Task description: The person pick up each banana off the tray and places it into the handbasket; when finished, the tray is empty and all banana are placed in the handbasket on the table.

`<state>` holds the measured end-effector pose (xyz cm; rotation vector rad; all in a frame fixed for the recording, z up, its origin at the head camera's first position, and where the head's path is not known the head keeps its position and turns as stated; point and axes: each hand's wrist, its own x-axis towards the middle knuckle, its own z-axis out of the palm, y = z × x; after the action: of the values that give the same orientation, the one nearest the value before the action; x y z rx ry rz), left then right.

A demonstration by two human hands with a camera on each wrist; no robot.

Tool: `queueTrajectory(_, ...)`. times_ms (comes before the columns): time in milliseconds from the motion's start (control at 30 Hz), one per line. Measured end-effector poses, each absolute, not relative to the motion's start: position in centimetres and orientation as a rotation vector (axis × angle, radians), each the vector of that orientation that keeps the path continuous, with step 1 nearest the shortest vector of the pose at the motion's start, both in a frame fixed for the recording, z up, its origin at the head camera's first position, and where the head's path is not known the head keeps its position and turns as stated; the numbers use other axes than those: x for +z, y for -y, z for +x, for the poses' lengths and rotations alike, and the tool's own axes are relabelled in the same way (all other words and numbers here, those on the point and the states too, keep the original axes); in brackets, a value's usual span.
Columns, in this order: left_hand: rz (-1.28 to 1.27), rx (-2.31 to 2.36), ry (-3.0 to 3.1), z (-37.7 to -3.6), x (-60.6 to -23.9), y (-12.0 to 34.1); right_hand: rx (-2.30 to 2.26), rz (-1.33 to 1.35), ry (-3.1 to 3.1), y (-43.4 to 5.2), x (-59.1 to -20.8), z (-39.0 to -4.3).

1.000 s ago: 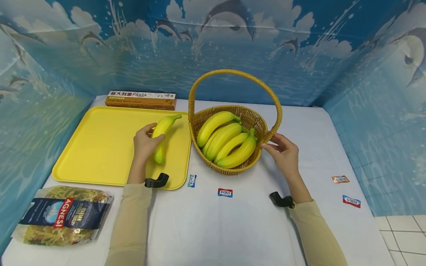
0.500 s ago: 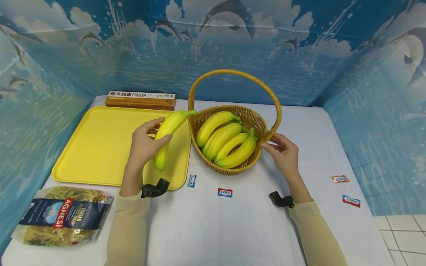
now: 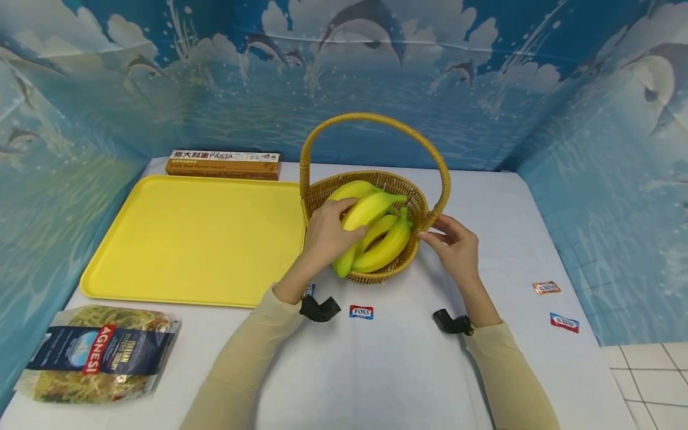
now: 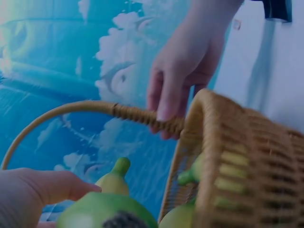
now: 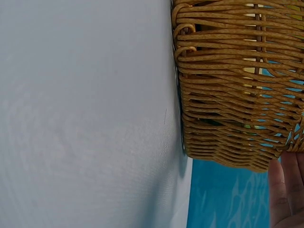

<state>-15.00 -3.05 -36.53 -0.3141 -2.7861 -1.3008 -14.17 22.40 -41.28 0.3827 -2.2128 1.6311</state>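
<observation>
My left hand holds a yellow banana over the wicker basket, its stem pointing right. Below and beside it, several other bananas lie in the basket. Close up in the left wrist view, the held banana's green end shows near my left thumb, beside the woven wall. On the basket's right side my right hand pinches the foot of the arched handle. Only a few right fingers appear at the basket rim in the right wrist view.
A yellow tray lies left of the basket, with a pasta box behind it. The pasta bag sits front left. Small wrapped sweets, including a red and blue one, are scattered on the white table.
My left hand has carried the banana up off the tray and rightward over the basket. The right hand stays at the handle's foot.
</observation>
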Motion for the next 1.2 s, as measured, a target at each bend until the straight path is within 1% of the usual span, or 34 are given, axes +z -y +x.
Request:
queueTrajectory(167,-0.335,-1.215,2.835,-15.8,-37.2,0.6,1.610,0.382,2.231,-22.0,-41.1,-14.2)
queueTrajectory(300,-0.304,-1.137,2.874,-16.4,-38.2,-0.4,1.599,0.372,2.241,-21.9,-41.0,-14.2)
queueTrajectory(767,-0.213,-1.165,2.764,-17.3,-39.8,-0.9,1.577,0.347,2.255,-21.9,-40.9,-14.2)
queueTrajectory(1200,-0.239,-0.874,2.716,-17.8,-40.7,-1.3,1.600,0.387,2.229,-21.9,-41.0,-14.1)
